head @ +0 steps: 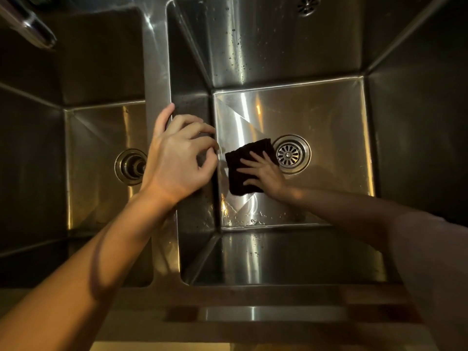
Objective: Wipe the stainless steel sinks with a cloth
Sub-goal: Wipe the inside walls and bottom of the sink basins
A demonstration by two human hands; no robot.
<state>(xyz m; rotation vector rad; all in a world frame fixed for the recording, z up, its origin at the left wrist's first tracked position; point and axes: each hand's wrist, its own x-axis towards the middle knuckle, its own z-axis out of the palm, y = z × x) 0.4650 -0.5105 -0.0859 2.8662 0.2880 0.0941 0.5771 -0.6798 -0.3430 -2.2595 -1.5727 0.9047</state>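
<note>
Stainless steel everywhere, two deep sinks side by side. Down on the floor of the right sink (329, 117), a dark cloth (243, 168) lying flat, just beside the round drain strainer (291, 153), toward the left wall of the basin. Right hand (266, 173) pressing on the cloth with straight, spread fingers, palm down, nothing curled round it. Left hand (177, 158) up on the divider (157, 72) between the two basins, thumb along the divider's top edge, fingers bent and hooked over its right side, gripping the rim. Water drops beading on the far wall and along the near edge of the right sink floor. Left sink (96, 160) in shadow, with its own drain (130, 166) partly hidden behind the left wrist. Faucet spout (27, 26) poking in at the far left corner. Pale sleeve (435, 262) at the right edge.
</note>
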